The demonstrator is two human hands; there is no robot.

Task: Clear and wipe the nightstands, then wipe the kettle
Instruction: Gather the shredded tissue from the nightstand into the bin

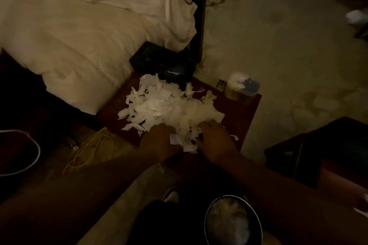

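Note:
A dark red-brown nightstand [237, 113] stands beside the bed. A heap of torn white paper scraps [169, 105] covers its middle. My left hand [159, 141] and my right hand [217, 141] rest on the near edge of the heap, fingers curled into the scraps, with a few pieces between them. A round bin [256, 223] holding white scraps sits on the floor below my right arm. No kettle is visible.
At the nightstand's back lie a black box [159, 59], a remote control [211, 79] and a clear lidded jar [243, 87]. The bed with white bedding [79, 36] is to the left. Yellow cable [89, 149] lies on the floor. Dark furniture [318, 151] stands at right.

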